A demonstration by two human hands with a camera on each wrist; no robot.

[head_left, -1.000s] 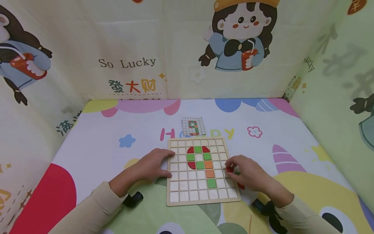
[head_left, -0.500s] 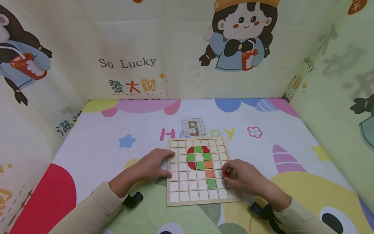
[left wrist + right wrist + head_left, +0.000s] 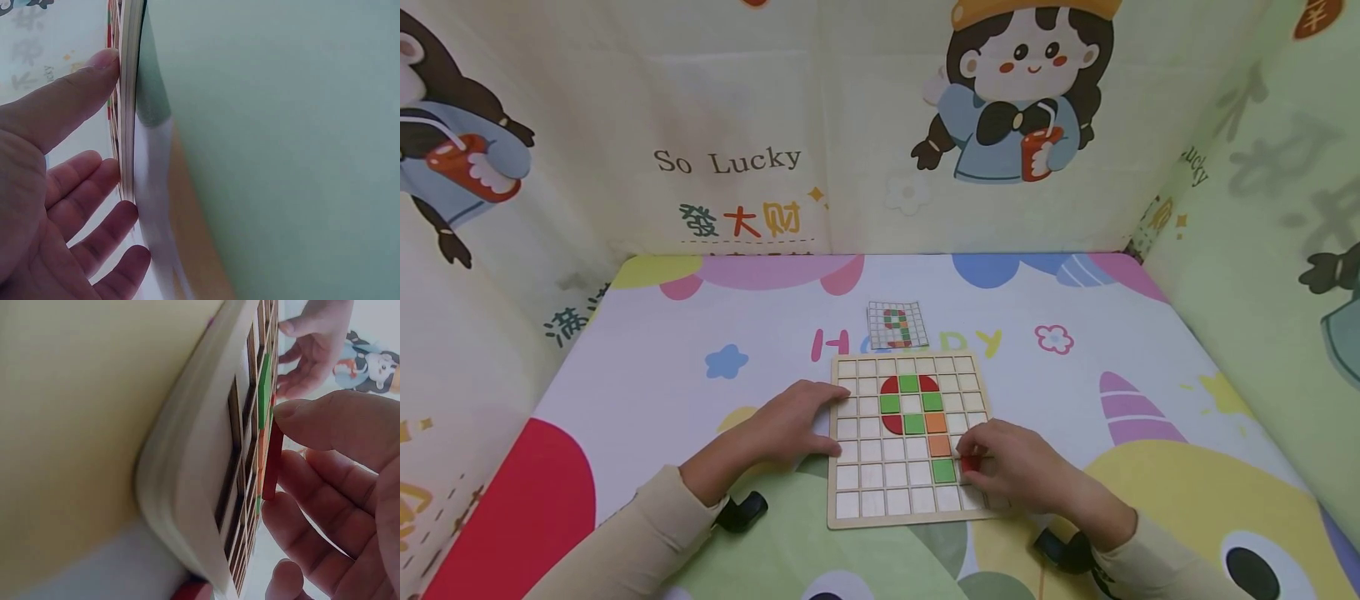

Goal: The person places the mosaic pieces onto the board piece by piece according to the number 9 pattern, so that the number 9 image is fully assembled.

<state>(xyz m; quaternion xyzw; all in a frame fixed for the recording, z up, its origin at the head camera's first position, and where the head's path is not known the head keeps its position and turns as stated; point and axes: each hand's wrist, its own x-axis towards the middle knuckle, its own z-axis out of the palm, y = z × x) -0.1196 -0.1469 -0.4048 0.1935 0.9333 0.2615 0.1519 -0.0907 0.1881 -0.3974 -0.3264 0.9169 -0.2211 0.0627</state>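
Note:
A square wooden grid board (image 3: 832, 500) lies on the table with red, green and orange tiles set in some of its cells. My left hand (image 3: 786, 421) rests at the board's left edge, fingers spread, with thumb and fingertips touching the rim. Between thumb and fingers my right hand (image 3: 1026, 462) pinches a red tile (image 3: 272, 462), held close over the board's right part. Just left of that tile is a green tile (image 3: 943, 472), below two orange tiles (image 3: 939, 445). The right hand covers part of the board's right edge.
Behind the board lies a small pattern card (image 3: 880, 333) showing a coloured figure on a grid. Another red piece (image 3: 192, 590) shows beside the board's edge in the right wrist view. Printed cloth covers the table, and a cloth wall (image 3: 865, 200) stands at its back.
My right hand has moved leftward and toward the near side with the red tile, from the board's right edge to over its cells. The left hand has stayed in place.

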